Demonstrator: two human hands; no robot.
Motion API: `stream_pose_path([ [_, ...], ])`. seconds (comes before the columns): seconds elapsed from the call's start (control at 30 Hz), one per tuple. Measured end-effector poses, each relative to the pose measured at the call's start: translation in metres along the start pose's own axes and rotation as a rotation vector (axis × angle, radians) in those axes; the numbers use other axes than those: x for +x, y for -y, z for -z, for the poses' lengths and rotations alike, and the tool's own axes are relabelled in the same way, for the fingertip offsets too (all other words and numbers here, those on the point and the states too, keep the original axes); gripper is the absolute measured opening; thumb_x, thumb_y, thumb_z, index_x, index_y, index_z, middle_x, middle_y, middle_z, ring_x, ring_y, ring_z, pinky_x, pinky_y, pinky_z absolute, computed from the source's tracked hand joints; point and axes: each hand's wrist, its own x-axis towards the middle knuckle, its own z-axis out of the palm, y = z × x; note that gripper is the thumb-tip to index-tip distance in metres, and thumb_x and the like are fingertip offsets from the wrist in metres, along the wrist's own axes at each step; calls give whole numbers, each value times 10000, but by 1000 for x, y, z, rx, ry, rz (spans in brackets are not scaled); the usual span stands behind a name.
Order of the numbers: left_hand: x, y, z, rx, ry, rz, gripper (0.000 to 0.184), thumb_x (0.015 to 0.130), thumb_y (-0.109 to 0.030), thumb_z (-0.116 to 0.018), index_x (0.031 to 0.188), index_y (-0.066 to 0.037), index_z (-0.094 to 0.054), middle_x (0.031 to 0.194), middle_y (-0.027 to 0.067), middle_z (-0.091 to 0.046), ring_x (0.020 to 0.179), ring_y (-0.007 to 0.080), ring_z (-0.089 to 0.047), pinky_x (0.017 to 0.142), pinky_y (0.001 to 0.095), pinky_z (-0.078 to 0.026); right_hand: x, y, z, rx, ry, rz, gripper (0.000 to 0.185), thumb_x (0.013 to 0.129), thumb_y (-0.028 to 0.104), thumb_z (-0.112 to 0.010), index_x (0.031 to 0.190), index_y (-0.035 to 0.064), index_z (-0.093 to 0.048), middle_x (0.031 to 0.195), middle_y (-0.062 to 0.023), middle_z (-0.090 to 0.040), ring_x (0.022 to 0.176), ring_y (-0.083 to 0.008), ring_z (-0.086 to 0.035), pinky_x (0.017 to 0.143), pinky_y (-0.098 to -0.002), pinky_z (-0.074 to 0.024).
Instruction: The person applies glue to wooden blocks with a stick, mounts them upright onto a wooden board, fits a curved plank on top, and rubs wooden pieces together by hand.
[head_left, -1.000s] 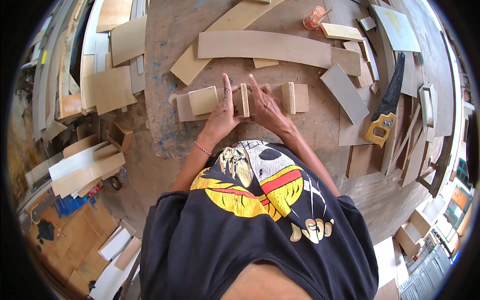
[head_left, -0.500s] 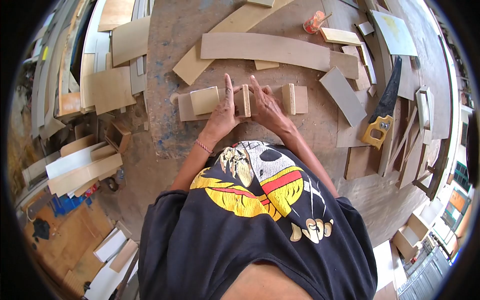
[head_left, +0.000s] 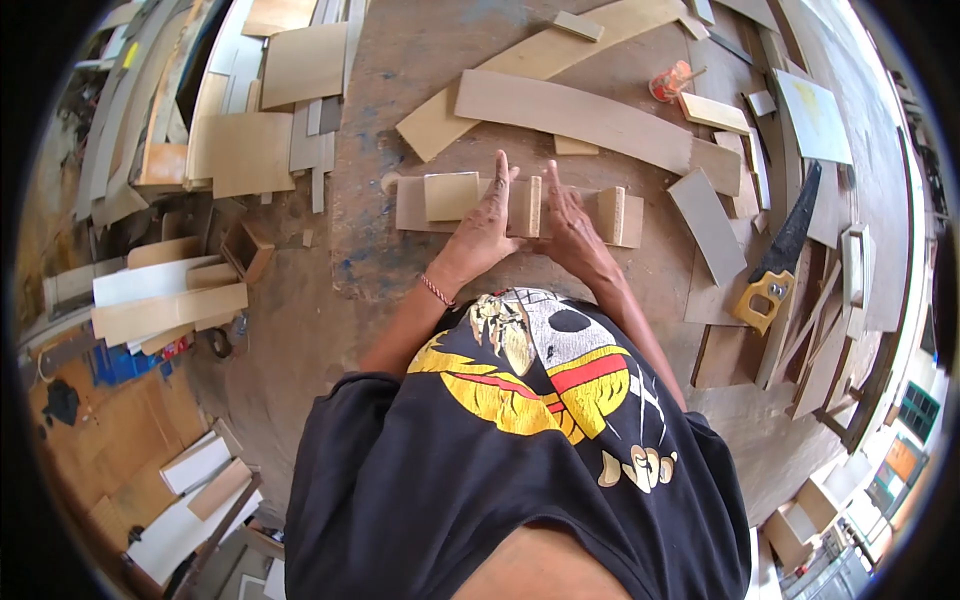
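Block (head_left: 535, 207) on plank (head_left: 410, 207), between left hand (head_left: 485, 230) and right hand (head_left: 577, 232), can't tell if gripped

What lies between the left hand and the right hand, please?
In the head view, an upright wooden piece stands between the left hand and the right hand.

Bright, diffuse light; fisheye bending toward the edges; corners black.

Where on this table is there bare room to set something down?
Largest patch on the table: upper left, between its left edge and the diagonal board. A smaller one lies below the base board, left of the left hand. Crowded: around the right hand and blocks, and the right side, with saw and offcuts.
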Motion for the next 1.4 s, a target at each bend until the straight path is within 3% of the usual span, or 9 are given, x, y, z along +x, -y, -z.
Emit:
stream_pose_path([
  [0.2,-17,10,20,511,-445,337,1147,684,-314,-797,1442,43,-14,1160,275,-465,1062,400,-483,943,458,-404,-14,20,23,-21,-10,-90,1325,494,174,-887,1471,21,-6,1458,-256,-265,1204,-372,-475,1046,-382,-380],
  [0.23,-18,11,18,597,-491,414,1190,656,-397,-806,1430,67,-31,1135,245,-454,1027,363,-464,908,461,-397,-15,26,31,20,39,-119,1297,501,197,-880,1457,-20,-31,1462,-281,-229,1345,-399,-279,1111,-387,-287],
  [0.33,-21,14,10,621,-415,585,1250,624,-456,-813,1435,59,-13,1159,235,-431,1042,351,-456,882,467,-396,-18,30,42,-22,-46,-113,1289,504,248,-884,1459,-7,-56,1447,-281,-261,1339,-400,-289,1106,-408,-290],
  [0.6,-22,26,-3,546,-518,559,1238,634,-372,-817,1440,46,24,1173,230,-427,1058,346,-452,897,486,-385,-25,65,65,-96,-344,35,1005,632,140,-825,1445,44,-242,1336,-183,-454,1014,-280,-584,848,-377,-498],
  [0.67,-27,45,-8,196,-780,293,1169,684,-283,-784,1436,43,49,1103,207,-509,965,320,-527,840,478,-432,-27,77,69,-61,-449,201,859,672,115,-797,1407,79,-353,1229,-133,-548,942,-227,-606,726,-336,-526],
  [0.73,-35,3,15,-316,-852,374,827,756,-280,-720,1368,43,-267,1030,169,-606,888,303,-603,796,447,-474,-29,83,67,77,-452,303,586,746,68,-736,1287,78,-510,1114,-112,-609,856,-205,-627,659,-306,-526],
  [0.8,-44,37,29,-1448,-348,681,640,834,-417,-616,1260,25,-436,1045,160,-619,875,277,-619,754,415,-493,-13,76,50,117,-351,302,474,766,26,-700,1217,58,-557,1088,-126,-606,843,-212,-638,667,-313,-529],
  [1.17,-94,-16,24,-1834,-182,554,708,874,-625,-442,1252,-28,-487,1104,203,-614,936,282,-621,738,405,-519,-23,82,17,145,-87,344,592,712,-14,-680,1261,27,-465,1153,-174,-533,1039,-370,-530,879,-410,-461],
  [1.4,-115,-26,32,-1345,-224,691,676,867,-545,-558,1292,-38,-416,1013,119,-623,765,178,-633,623,280,-532,-31,103,15,-63,1,506,820,616,16,-725,1361,47,-384,1319,-116,-463,1119,-320,-455,971,-392,-420],
])
